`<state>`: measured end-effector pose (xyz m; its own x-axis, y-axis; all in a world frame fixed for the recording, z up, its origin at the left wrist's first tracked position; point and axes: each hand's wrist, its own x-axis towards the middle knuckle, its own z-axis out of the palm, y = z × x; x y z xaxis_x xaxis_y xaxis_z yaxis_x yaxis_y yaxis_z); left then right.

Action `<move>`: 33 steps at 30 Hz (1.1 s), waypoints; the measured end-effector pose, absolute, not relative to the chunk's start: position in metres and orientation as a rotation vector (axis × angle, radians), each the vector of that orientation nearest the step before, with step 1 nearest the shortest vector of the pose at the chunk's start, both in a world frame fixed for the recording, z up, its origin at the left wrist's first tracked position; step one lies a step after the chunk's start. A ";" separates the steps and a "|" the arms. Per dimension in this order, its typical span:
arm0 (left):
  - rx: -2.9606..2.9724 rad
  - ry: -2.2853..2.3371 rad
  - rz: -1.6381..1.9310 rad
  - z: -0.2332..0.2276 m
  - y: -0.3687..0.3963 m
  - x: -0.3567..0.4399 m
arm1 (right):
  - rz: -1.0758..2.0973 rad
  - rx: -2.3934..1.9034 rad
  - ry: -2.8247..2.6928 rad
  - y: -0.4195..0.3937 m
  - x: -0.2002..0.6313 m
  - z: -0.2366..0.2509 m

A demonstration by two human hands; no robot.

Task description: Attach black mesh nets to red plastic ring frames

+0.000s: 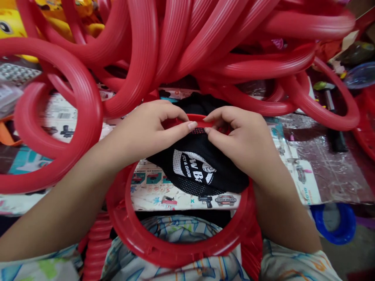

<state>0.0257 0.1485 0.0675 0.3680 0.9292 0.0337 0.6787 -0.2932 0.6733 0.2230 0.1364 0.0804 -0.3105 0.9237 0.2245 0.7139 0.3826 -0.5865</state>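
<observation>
A red plastic ring leans from the table edge toward my lap, its far rim between my two hands. Black mesh fabric with white printed lettering hangs across the upper part of the ring and is bunched over its far rim. My left hand pinches the fabric at that rim between thumb and forefinger. Close by on the right, my right hand pinches the same edge, its other fingers curled and partly hidden. The lower half of the ring's opening has no fabric over it.
Many ribbed red rings are heaped across the back of the table, and more red rings lie at left. Printed cardboard covers the table under my work. A black-handled tool and a blue ring-shaped object are at right.
</observation>
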 end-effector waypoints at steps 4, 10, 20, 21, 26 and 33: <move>2.146 1.315 0.336 0.078 0.163 0.033 | 0.559 -1.387 -2.107 0.138 0.224 0.079; 2.070 1.229 0.132 0.083 0.184 0.042 | 0.550 -1.405 -2.153 0.139 0.224 0.079; 1.935 1.292 0.322 0.083 0.167 0.028 | 0.649 -1.362 -2.225 0.132 0.232 0.093; 1.931 1.328 0.349 0.086 0.164 0.025 | 0.652 -1.361 -2.226 0.131 0.233 0.095; 2.000 1.422 0.460 0.099 0.148 0.019 | 0.664 -1.327 -2.191 0.129 0.233 0.099; 2.197 1.279 0.257 0.101 0.152 0.004 | 0.612 -1.211 -2.272 0.128 0.226 0.090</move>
